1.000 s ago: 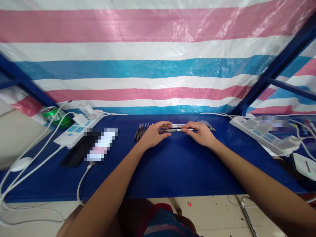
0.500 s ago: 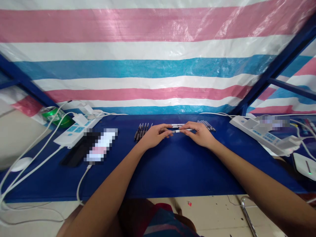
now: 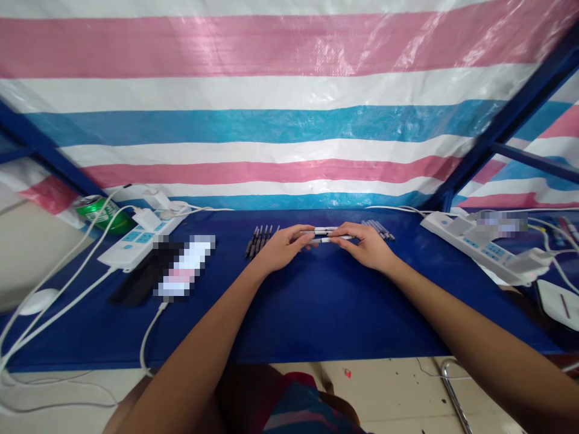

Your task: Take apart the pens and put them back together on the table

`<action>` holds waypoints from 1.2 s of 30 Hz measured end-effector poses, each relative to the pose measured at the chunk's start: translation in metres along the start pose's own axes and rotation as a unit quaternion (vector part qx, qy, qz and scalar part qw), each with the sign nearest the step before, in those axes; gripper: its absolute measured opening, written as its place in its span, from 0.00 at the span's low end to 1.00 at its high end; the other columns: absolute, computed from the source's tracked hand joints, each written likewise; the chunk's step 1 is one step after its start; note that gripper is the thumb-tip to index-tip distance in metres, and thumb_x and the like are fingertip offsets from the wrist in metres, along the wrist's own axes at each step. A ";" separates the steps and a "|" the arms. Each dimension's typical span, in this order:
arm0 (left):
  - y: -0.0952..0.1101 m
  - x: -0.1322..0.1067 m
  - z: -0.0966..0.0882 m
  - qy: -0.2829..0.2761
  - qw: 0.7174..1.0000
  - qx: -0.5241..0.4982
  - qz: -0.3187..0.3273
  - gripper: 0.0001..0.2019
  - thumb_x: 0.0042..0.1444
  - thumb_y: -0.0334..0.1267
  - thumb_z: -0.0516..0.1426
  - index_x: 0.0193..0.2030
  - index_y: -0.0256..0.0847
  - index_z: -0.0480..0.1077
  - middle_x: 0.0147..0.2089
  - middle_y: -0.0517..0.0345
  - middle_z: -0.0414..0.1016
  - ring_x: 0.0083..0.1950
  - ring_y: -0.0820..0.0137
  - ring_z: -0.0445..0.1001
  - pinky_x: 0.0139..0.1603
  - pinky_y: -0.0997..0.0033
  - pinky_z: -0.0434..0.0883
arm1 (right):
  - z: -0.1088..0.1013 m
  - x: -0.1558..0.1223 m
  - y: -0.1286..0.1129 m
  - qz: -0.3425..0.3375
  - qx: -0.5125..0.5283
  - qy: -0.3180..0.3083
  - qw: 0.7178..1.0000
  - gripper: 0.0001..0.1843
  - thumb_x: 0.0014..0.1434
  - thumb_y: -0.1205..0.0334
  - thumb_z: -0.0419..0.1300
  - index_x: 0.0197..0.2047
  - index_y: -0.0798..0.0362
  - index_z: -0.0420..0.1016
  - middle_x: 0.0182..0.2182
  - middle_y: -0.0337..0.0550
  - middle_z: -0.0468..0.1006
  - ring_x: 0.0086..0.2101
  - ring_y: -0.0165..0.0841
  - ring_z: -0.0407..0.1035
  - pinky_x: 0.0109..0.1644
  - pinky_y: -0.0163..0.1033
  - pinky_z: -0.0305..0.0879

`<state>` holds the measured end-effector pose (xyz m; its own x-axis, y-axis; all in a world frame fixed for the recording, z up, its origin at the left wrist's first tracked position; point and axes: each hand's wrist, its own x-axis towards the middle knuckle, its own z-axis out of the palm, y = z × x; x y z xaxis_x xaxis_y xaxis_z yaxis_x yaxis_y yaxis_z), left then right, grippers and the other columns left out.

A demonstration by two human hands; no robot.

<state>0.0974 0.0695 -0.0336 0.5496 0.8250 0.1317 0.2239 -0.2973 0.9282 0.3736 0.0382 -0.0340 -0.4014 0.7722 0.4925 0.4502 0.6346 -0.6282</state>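
Observation:
My left hand (image 3: 281, 247) and my right hand (image 3: 368, 247) face each other over the far middle of the table. Between them a slim white pen (image 3: 322, 240) lies crosswise, its two ends pinched in my fingers. Just behind it, more white pens (image 3: 324, 230) run parallel between the hands; whether they are held or lie on the table I cannot tell. Beside my left hand is a row of dark pen-like pieces (image 3: 257, 241) with thin tips. Several slim greyish sticks (image 3: 379, 229) lie beyond my right hand. The fingers partly hide the pen ends.
On the blue table (image 3: 335, 313), a white power strip (image 3: 143, 236), a green can (image 3: 105, 212), a black flat object (image 3: 143, 274) and a cabled phone (image 3: 186, 265) are at left. Another power strip (image 3: 482, 247) and a white device (image 3: 561, 304) are at right. Striped sheeting hangs behind.
My left fingers have shifted slightly left and closed in along the front pen, so more of the pens shows between the hands. My right hand has barely moved.

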 end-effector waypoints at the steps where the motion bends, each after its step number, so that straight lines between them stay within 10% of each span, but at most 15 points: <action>1: 0.001 0.000 0.000 -0.005 1.000 -0.001 0.002 0.25 0.69 0.53 0.60 0.66 0.42 0.73 0.50 0.49 0.86 0.49 0.62 0.83 0.54 0.60 0.77 | 0.000 0.000 0.000 0.000 0.000 0.001 1.000 0.11 0.72 0.55 0.62 0.52 0.44 0.85 0.46 0.44 0.86 0.43 0.40 0.80 0.49 0.45 0.76; 16: 0.005 -0.002 -0.002 0.018 0.999 0.044 0.014 0.25 0.67 0.52 0.63 0.66 0.43 0.75 0.52 0.50 0.86 0.53 0.60 0.83 0.56 0.61 0.77 | 0.001 0.000 0.001 -0.004 0.002 0.002 1.000 0.11 0.72 0.56 0.62 0.52 0.44 0.85 0.47 0.45 0.86 0.45 0.41 0.81 0.50 0.46 0.76; 28: 0.011 -0.002 -0.004 0.057 0.979 0.193 0.041 0.17 0.64 0.43 0.65 0.59 0.47 0.79 0.46 0.59 0.87 0.38 0.67 0.79 0.46 0.65 0.75 | -0.002 0.000 0.008 0.024 -0.026 -0.030 0.999 0.13 0.69 0.51 0.65 0.52 0.46 0.85 0.45 0.45 0.87 0.42 0.41 0.81 0.46 0.43 0.76; 36: -0.009 0.005 -0.005 0.045 0.932 0.343 0.111 0.12 0.70 0.40 0.60 0.56 0.45 0.79 0.56 0.52 0.83 0.56 0.58 0.78 0.62 0.54 0.72 | -0.005 0.000 0.022 0.003 -0.132 -0.037 0.991 0.12 0.69 0.56 0.65 0.54 0.45 0.83 0.48 0.48 0.84 0.49 0.45 0.78 0.55 0.53 0.76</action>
<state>0.0942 0.0784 -0.0395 0.5817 0.7336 0.3514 0.5906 -0.6779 0.4378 0.3875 0.0519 -0.0447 -0.4515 0.7773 0.4381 0.6417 0.6240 -0.4459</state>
